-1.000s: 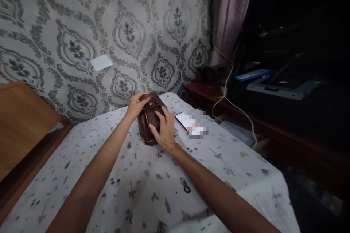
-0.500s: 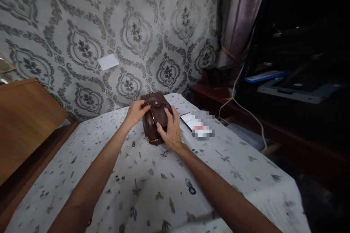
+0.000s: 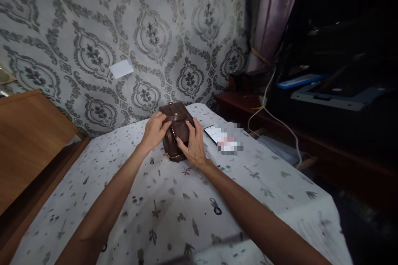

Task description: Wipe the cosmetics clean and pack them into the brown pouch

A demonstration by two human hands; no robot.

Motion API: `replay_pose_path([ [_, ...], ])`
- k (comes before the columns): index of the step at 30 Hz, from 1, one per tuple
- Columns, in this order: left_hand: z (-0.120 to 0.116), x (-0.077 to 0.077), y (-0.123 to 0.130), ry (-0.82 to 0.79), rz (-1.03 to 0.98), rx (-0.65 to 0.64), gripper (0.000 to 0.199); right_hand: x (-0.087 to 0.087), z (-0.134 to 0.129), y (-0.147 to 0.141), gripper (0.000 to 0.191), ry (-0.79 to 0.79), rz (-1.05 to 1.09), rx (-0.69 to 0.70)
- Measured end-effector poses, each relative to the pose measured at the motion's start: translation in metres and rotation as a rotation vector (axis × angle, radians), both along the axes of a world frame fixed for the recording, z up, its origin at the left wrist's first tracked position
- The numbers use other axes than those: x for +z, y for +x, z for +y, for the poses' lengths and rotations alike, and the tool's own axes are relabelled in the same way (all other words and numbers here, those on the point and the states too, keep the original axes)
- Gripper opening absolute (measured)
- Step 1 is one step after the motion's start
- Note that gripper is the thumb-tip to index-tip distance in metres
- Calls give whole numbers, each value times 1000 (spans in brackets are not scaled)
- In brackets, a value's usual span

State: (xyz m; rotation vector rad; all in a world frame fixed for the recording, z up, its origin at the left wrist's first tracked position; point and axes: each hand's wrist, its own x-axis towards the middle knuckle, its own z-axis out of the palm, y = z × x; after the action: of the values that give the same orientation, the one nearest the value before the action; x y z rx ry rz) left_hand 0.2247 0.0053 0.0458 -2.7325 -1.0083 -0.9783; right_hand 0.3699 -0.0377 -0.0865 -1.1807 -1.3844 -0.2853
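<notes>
A dark brown leather bag (image 3: 174,152) with gold zips and studs lies on the patterned white sheet, close to the wall. At its upper left side is my left hand (image 3: 154,129), its fingers and thumb closed on the bag's strap near the zip. My right hand (image 3: 195,143) rests on the bag's right side, thumb at the zip opening and fingers spread over the front flap. The bag's inside is hidden. Just right of the bag lies a phone (image 3: 214,136) with a lit screen, partly pixelated.
The patterned sheet (image 3: 168,219) spreads beneath my forearms. A wooden panel (image 3: 34,132) stands at the left. On the right are a dark red shelf (image 3: 236,101), a white cable (image 3: 270,87) and a large dark glossy surface. A white card (image 3: 121,69) is on the wall.
The view has shifted slightly. My left fingers have moved a little and now bunch more tightly at the strap, which looks lifted across the flap. My right hand stays on the bag.
</notes>
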Motion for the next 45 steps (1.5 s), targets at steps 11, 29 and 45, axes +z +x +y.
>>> replay_pose_path([
  [11, -12, -1, 16, 40, 90, 57, 6, 6, 1, -1, 44, 69, 402, 88],
  [29, 15, -31, 13, -57, -50, -161, 44, 0, 6, 2, 41, -4, 460, 88],
  [45, 10, -25, 13, -63, 26, -128, 47, 3, 10, 9, 45, -59, 550, 110],
])
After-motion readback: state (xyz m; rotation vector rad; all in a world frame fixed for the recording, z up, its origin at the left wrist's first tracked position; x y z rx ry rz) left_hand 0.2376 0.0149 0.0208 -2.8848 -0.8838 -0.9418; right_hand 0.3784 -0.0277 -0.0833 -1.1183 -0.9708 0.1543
